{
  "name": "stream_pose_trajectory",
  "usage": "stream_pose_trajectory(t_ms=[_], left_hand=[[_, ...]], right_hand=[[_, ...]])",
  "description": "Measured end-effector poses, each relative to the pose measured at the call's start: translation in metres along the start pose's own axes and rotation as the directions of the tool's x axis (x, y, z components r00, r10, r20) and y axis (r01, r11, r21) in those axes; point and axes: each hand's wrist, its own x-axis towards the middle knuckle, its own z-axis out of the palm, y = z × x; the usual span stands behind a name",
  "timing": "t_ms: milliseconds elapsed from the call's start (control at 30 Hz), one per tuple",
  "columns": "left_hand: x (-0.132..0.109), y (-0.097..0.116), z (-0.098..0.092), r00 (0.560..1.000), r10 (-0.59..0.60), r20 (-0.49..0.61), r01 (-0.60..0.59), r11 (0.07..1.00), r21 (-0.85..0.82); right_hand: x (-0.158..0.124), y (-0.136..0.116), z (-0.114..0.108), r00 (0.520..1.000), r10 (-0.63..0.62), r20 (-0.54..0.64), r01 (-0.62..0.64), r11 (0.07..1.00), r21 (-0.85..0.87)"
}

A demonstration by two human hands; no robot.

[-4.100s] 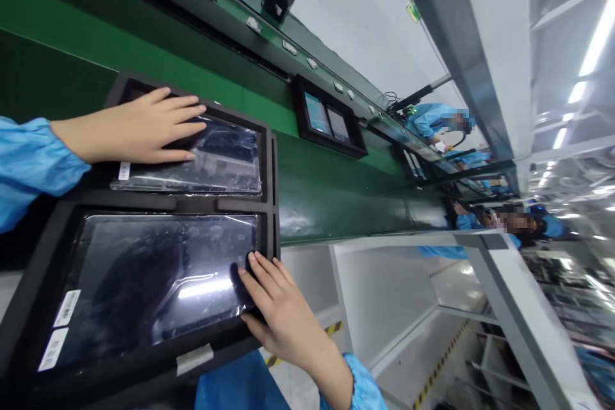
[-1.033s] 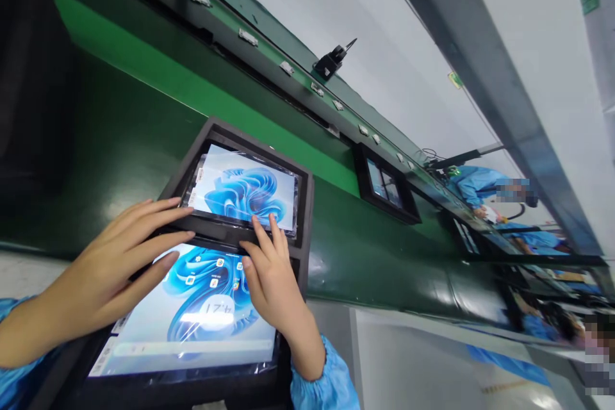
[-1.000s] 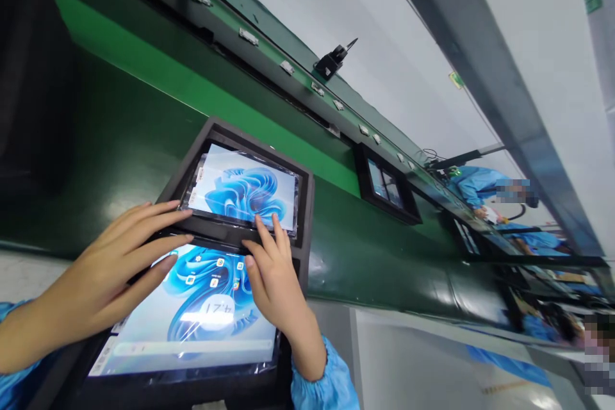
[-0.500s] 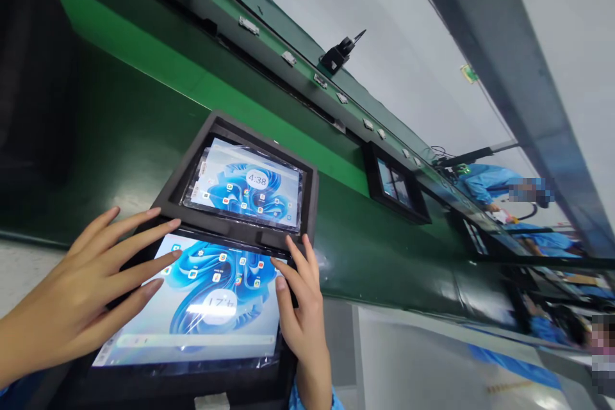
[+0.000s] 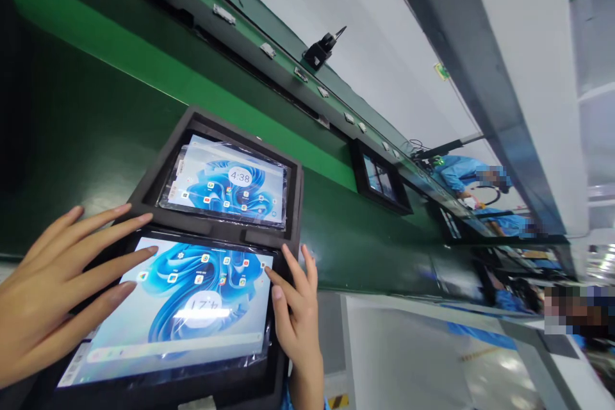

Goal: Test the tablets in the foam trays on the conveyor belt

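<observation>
A black foam tray (image 5: 218, 234) lies on the green conveyor belt (image 5: 86, 122) and holds two plastic-wrapped tablets. The near tablet (image 5: 187, 307) and the far tablet (image 5: 228, 182) both show a lit blue home screen. My left hand (image 5: 52, 282) is open, its fingers spread flat over the tray's left edge and the near tablet's left side. My right hand (image 5: 294, 307) is open at the near tablet's right edge, one fingertip touching the screen's upper right corner.
A second black tray (image 5: 379, 176) with tablets sits farther down the belt. People in blue coats (image 5: 461, 173) work at the far end. A black device (image 5: 321, 50) is mounted on the belt's far rail. A white bench edge (image 5: 408, 346) lies to my right.
Both tablet screens went from dark to lit, then to home screens. My hands drew back from the divider between the tablets to the near tablet's sides.
</observation>
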Motion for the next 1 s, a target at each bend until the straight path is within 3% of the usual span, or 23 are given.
stream_pose_trajectory(t_ms=[100, 233, 333, 467, 700, 1000], left_hand=[[0.023, -0.002, -0.002, 0.998, 0.011, -0.061, -0.010, 1.000, 0.015], [0.066, -0.009, -0.003, 0.998, 0.061, -0.017, -0.057, 0.982, 0.181], [0.084, -0.014, 0.000, 0.995, 0.089, 0.035, -0.096, 0.946, 0.309], [0.082, -0.013, 0.001, 0.996, 0.080, 0.030, -0.086, 0.951, 0.298], [0.067, -0.015, 0.004, 0.995, -0.033, -0.090, 0.044, 0.991, 0.128], [0.069, -0.020, 0.005, 0.992, -0.106, -0.073, 0.102, 0.993, -0.063]], right_hand=[[0.009, -0.005, -0.003, 0.995, -0.022, -0.102, 0.026, 0.999, 0.040], [0.026, -0.013, 0.000, 0.997, -0.067, -0.043, 0.070, 0.995, 0.074], [0.031, -0.016, 0.004, 0.997, -0.068, -0.047, 0.072, 0.992, 0.100], [0.032, -0.018, 0.007, 0.999, -0.045, -0.027, 0.047, 0.996, 0.070], [0.063, -0.040, 0.016, 0.946, -0.195, 0.260, 0.224, 0.971, -0.088], [0.098, -0.055, 0.024, 0.922, -0.181, 0.342, 0.238, 0.962, -0.132]])
